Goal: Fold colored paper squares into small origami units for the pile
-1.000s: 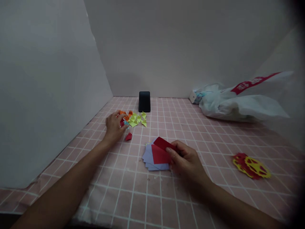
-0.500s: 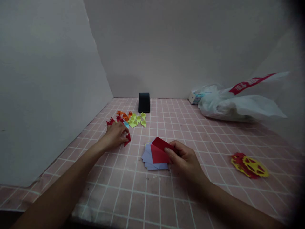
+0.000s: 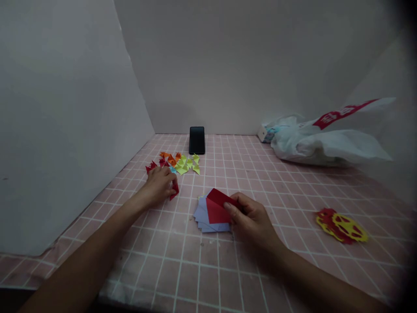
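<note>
My left hand (image 3: 160, 184) is closed on a small red folded paper (image 3: 175, 190), just in front of several folded paper pieces. Those are red (image 3: 151, 165), orange (image 3: 171, 160), blue (image 3: 172, 169) and yellow (image 3: 183, 167). Between thumb and fingers, my right hand (image 3: 252, 217) pinches a dark red paper (image 3: 219, 197). Under it a brighter red sheet (image 3: 215, 212) lies on a fanned stack of pale purple papers (image 3: 202, 215) at the middle of the table.
A black phone (image 3: 197, 140) leans upright near the back wall. At the back right, a white plastic bag (image 3: 325, 145) lies beside a small box (image 3: 263, 133). Red and yellow cut-out shapes (image 3: 350, 228) rest on the pink checked tablecloth (image 3: 202, 278) at right.
The dark red paper in my right hand has shifted slightly left. My left hand has barely moved, with its fingers a little further over the small red paper.
</note>
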{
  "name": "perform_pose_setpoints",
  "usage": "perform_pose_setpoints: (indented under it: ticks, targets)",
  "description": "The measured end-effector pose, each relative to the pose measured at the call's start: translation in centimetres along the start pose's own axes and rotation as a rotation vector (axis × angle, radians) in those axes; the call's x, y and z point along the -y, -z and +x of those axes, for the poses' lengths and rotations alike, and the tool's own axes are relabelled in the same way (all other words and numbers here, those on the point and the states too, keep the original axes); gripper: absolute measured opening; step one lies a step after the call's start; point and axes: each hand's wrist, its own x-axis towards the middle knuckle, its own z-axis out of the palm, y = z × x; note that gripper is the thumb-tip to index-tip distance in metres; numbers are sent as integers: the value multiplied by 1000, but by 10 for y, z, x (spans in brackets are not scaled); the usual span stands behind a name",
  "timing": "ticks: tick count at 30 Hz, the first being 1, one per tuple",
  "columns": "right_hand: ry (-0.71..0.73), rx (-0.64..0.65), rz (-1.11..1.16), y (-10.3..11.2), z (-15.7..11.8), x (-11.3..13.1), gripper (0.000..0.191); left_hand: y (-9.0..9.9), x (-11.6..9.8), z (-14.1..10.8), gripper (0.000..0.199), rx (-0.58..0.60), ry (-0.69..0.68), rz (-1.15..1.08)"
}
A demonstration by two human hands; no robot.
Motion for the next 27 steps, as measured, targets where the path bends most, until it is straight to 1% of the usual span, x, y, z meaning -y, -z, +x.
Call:
perform_pose_setpoints:
  ticks: [7, 15, 19, 22, 27]
  targets:
    - [0, 7, -13, 1, 0, -3, 20, -2, 4, 2, 9, 46, -47, -10]
    - [7, 26, -8, 1, 2, -4, 20, 0, 4, 2, 8, 56, -122, -35]
    - [5, 24, -31, 2, 1, -2, 20, 1, 3, 2, 13, 62, -160, -56]
    - [-2, 14, -49, 1, 1, -1, 21, -1, 2, 3, 16, 27, -146, -36]
    - [-2, 20, -33, 1, 2, -3, 19, -12, -1, 12, 21, -80, -39, 37]
